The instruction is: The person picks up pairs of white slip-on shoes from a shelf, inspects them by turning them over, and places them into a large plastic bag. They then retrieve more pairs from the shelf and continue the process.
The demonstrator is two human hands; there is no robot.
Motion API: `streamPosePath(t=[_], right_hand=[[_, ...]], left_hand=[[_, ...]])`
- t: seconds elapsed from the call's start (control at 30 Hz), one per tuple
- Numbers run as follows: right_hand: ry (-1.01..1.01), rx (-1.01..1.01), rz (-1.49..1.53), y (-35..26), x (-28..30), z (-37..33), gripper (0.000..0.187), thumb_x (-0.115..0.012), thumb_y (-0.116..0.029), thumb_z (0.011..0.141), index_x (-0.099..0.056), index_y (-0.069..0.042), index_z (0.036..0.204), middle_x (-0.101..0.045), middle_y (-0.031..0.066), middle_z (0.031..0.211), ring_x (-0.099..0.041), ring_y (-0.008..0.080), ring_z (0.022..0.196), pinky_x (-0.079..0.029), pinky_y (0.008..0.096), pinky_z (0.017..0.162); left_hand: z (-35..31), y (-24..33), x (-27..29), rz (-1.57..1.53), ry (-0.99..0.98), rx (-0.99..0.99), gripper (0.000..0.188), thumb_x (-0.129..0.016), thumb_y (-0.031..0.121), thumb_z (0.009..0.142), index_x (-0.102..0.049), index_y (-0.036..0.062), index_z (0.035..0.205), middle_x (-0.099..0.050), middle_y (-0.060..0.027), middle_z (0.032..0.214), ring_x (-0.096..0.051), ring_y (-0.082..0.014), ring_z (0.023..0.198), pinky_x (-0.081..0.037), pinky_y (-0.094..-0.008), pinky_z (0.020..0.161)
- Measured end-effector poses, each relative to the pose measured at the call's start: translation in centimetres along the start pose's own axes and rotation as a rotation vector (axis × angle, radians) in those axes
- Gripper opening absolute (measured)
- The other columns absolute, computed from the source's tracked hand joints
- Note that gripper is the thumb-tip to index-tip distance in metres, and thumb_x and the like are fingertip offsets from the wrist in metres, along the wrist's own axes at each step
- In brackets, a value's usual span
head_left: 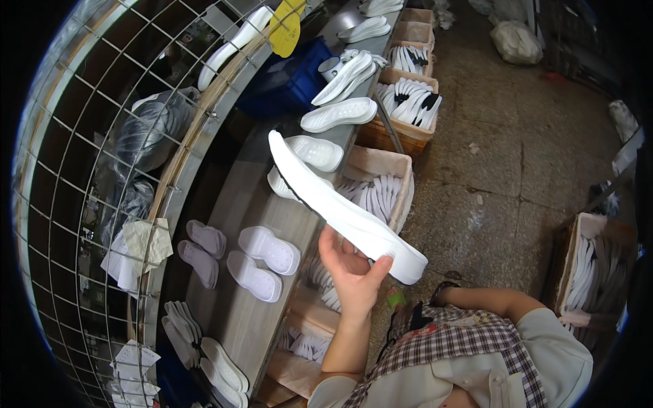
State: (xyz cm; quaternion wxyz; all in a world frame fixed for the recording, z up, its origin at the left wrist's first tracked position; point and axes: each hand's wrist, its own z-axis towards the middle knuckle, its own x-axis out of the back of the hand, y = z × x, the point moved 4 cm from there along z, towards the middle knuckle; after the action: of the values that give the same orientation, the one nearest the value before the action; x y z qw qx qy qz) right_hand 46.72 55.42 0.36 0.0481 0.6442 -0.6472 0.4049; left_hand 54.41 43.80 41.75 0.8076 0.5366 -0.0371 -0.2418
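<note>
Left hand grips white sole near thick end, thumb against fingers, probably so side wall faces eyes. Sole held above long near edge of bench. There, pale soles lie side by side, perhaps for keeping pair together. Right hand not seen.

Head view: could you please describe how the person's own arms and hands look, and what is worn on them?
The left hand has no glove, and the left forearm is bare. The right sleeve is short, loose and pale grey; the right forearm is bare too. The right hand cannot be made out.
</note>
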Motion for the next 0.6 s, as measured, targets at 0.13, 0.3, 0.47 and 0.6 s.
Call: streamPosePath(t=[0.13,0.3,0.47,0.6], right_hand=[[-0.054,-0.09,-0.11,0.0,0.1,0.0,0.038,-0.058,-0.024,0.08,-0.062,-0.009,0.115,-0.062,0.0172,0.112,-0.059,0.031,0.105,-0.046,0.0402,0.089],[-0.062,-0.09,-0.082,-1.1,1.9,-1.6,0.037,-0.058,-0.022,0.08,-0.063,-0.008,0.113,-0.063,0.0172,0.111,-0.06,0.0312,0.104,-0.046,0.0411,0.088],[-0.047,-0.061,-0.03,-2.6,5.0,-4.7,0.035,-0.058,-0.021,0.08,-0.064,-0.008,0.112,-0.063,0.0173,0.11,-0.06,0.0313,0.104,-0.047,0.0419,0.086],[0.011,-0.064,0.015,-4.1,8.4,-7.3,0.034,-0.057,-0.02,0.08,-0.065,-0.008,0.111,-0.063,0.0173,0.109,-0.061,0.0314,0.103,-0.048,0.0426,0.085]], left_hand=[[0.0,-0.1,0.0,-0.023,0.0,0.037,0.09,-0.071,-0.004,0.068,-0.016,0.0058,0.138,-0.027,-0.013,0.136,-0.038,-0.0271,0.122,-0.04,-0.0405,0.098],[-0.1,-0.2,0.0,-0.048,-0.001,0.037,0.09,-0.07,-0.004,0.069,-0.015,0.0057,0.139,-0.026,-0.0133,0.138,-0.038,-0.027,0.123,-0.039,-0.0405,0.098],[-0.2,-0.5,0.3,-0.066,0.005,0.054,0.089,-0.07,-0.004,0.068,-0.016,0.0064,0.139,-0.027,-0.0135,0.139,-0.037,-0.0272,0.123,-0.038,-0.0408,0.099],[-0.3,-0.9,0.9,-0.057,0.053,0.079,0.084,-0.07,0.01,0.072,-0.02,0.0067,0.139,-0.029,-0.0145,0.139,-0.038,-0.0284,0.124,-0.038,-0.0411,0.1]])
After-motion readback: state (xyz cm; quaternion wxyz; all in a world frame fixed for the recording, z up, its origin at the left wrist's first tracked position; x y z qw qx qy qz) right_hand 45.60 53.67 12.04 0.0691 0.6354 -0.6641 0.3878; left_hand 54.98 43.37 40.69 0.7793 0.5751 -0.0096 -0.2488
